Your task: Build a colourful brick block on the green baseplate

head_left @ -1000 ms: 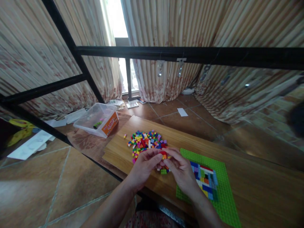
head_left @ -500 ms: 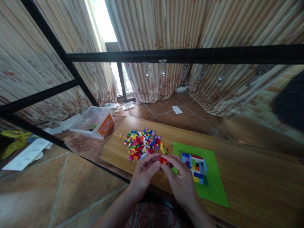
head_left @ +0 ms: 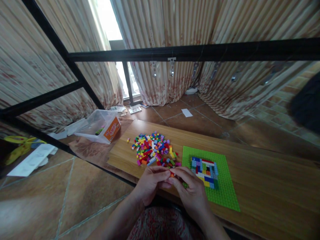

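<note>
Above the near edge of the wooden table [head_left: 265,186], my left hand [head_left: 150,181] and my right hand [head_left: 192,190] meet at the fingertips. Between them they pinch a small red and orange toy brick piece [head_left: 172,174], mostly covered by the fingers. A lime green brick [head_left: 185,185] shows under the curled fingers of my right hand. Right of that hand lies a green baseplate [head_left: 226,196], bearing a rectangular patch of joined bricks [head_left: 207,171] in blue, white, yellow, red and other colours. A heap of loose coloured bricks [head_left: 152,148] spreads just beyond my left hand.
A clear plastic box [head_left: 87,133] with an orange label stands beyond the table's left end, a few green pieces inside. Black metal bars [head_left: 160,55] cross in front of the curtains [head_left: 165,30]. Papers [head_left: 187,112] lie on the tiled floor.
The fingers have closed further over the red and orange piece, so less of it shows. Both hands sit slightly lower, uncovering more loose bricks behind them. The view has shifted slightly.
</note>
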`<state>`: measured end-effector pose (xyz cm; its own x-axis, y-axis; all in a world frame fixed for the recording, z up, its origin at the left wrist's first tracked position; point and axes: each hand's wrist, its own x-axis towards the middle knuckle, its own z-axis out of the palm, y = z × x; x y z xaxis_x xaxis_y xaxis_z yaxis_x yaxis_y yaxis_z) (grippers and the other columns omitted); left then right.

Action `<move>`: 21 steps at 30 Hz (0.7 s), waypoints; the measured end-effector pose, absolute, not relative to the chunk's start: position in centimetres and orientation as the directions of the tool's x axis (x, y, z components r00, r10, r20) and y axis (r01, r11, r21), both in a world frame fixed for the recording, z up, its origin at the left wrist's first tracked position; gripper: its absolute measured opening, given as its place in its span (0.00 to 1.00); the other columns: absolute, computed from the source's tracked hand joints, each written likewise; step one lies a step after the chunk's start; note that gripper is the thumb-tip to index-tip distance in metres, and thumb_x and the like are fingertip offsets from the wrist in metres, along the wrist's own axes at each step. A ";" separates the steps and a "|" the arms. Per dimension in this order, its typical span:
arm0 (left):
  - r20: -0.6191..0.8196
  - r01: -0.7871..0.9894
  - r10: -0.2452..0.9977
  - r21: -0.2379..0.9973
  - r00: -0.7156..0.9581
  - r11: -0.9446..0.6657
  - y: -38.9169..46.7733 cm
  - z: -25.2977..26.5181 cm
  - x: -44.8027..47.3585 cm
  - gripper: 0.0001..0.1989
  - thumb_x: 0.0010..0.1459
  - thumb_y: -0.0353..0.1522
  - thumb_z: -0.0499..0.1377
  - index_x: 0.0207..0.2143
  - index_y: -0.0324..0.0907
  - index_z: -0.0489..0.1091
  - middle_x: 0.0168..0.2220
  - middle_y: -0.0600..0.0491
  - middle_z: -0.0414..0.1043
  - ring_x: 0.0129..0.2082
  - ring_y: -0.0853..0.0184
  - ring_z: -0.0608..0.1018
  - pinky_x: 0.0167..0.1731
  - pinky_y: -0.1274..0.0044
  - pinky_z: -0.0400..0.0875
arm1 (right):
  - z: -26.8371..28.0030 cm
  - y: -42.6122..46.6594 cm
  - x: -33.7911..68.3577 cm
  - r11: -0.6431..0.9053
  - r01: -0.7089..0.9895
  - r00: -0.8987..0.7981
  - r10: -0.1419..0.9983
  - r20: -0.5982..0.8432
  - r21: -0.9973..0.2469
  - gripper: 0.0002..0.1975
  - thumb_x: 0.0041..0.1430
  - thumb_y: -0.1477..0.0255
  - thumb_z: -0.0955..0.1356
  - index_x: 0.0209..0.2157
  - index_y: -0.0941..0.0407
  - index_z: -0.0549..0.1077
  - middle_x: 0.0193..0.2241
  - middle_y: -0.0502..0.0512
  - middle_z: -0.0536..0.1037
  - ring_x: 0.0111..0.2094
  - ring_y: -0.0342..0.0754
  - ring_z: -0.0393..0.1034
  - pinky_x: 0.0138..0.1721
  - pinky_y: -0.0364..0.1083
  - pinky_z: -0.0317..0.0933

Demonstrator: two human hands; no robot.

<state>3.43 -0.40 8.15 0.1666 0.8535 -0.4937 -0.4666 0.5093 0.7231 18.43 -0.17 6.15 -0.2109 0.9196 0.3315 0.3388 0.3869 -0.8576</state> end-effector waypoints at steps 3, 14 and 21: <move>-0.521 -0.466 0.839 0.710 0.156 0.527 -0.4 7.7 3.4 0.16 0.39 0.35 0.72 0.29 0.34 0.77 0.23 0.51 0.75 0.23 0.73 0.75 0.26 0.82 0.71 | 5.5 -0.3 18.4 0.381 0.309 -0.198 0.922 0.334 -0.871 0.09 0.59 0.71 0.67 0.41 0.50 0.76 0.37 0.53 0.77 0.39 0.47 0.73 0.40 0.44 0.68; -0.600 -0.579 0.776 0.568 0.194 0.584 -0.3 6.9 3.0 0.07 0.48 0.29 0.67 0.31 0.34 0.76 0.28 0.47 0.78 0.27 0.70 0.79 0.30 0.83 0.74 | 3.8 -0.2 17.5 0.206 0.164 -0.016 0.978 0.206 -0.965 0.08 0.56 0.66 0.68 0.37 0.53 0.77 0.35 0.55 0.79 0.35 0.48 0.74 0.36 0.46 0.69; -0.581 -0.647 0.802 0.561 0.137 0.517 -0.2 5.4 2.9 0.06 0.54 0.30 0.64 0.34 0.35 0.74 0.30 0.48 0.78 0.29 0.71 0.80 0.33 0.83 0.75 | 3.1 2.6 17.2 -0.030 0.061 0.023 0.999 -0.029 -0.998 0.16 0.55 0.59 0.68 0.38 0.55 0.76 0.28 0.53 0.79 0.26 0.48 0.72 0.30 0.47 0.68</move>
<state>2.86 -0.19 5.43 0.1372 0.8023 -0.5809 -0.6470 0.5167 0.5608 17.20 2.58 3.14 0.0231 0.9993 -0.0291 0.0605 -0.0304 -0.9977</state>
